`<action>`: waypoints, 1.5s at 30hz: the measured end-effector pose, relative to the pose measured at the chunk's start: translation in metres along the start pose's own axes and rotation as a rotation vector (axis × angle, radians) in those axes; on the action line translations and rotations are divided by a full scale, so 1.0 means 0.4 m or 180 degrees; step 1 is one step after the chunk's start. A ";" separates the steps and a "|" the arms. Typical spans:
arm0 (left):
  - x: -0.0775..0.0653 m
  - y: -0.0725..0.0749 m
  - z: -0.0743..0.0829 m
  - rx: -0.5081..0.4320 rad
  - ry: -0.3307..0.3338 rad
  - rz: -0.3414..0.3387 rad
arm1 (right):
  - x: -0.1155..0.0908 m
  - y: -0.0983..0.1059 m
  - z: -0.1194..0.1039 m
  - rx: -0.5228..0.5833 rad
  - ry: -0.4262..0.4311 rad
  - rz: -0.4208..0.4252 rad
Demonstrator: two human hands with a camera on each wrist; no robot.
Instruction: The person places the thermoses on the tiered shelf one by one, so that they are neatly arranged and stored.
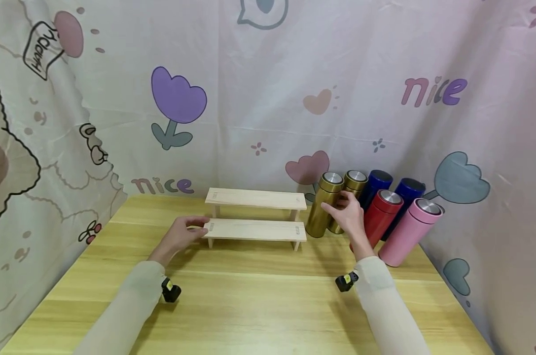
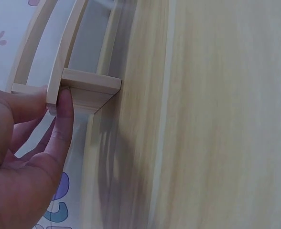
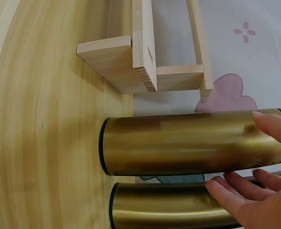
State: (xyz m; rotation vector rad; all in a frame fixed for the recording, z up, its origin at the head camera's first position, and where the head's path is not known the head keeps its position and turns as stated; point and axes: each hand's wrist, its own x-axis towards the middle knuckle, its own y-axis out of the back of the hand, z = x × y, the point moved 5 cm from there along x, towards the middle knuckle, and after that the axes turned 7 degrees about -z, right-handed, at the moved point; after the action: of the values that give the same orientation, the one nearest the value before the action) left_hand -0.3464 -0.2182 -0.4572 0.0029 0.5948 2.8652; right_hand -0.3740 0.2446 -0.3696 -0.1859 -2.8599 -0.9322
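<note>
A small two-tier wooden stand (image 1: 255, 230) stands on the table near the back. My left hand (image 1: 185, 234) pinches the left end of its lower board (image 2: 57, 71), thumb on one face and fingers on the other. Right of the stand, my right hand (image 1: 348, 217) holds a gold thermos (image 1: 317, 214) by its upper part. In the right wrist view its thumb (image 3: 269, 125) lies on one side of the thermos and the fingers reach into the gap beside a second gold thermos (image 3: 164, 207). Both gold thermoses stand upright, with silver-topped lids.
Behind and right of my right hand stand two blue thermoses (image 1: 376, 183), a red thermos (image 1: 383, 212) and a pink thermos (image 1: 410, 234), grouped closely. A printed cloth (image 1: 259, 98) hangs behind the wooden table (image 1: 259, 305) and along its sides.
</note>
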 end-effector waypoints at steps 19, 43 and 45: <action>0.006 0.001 0.001 0.0158 0.0001 0.0058 | 0.012 -0.024 -0.001 -0.0074 -0.0082 0.0169; 0.005 0.004 0.002 0.0157 0.0064 0.0063 | 0.010 -0.030 -0.006 -0.0194 0.0058 0.0320; 0.004 0.004 0.003 0.0140 0.0069 0.0059 | 0.009 -0.030 -0.009 -0.0224 0.0089 0.0319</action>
State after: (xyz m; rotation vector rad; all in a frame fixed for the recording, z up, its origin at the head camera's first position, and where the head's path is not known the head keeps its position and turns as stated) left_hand -0.3482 -0.2188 -0.4557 -0.0156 0.6651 2.8730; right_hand -0.3790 0.2331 -0.3730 -0.3173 -2.7657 -1.0081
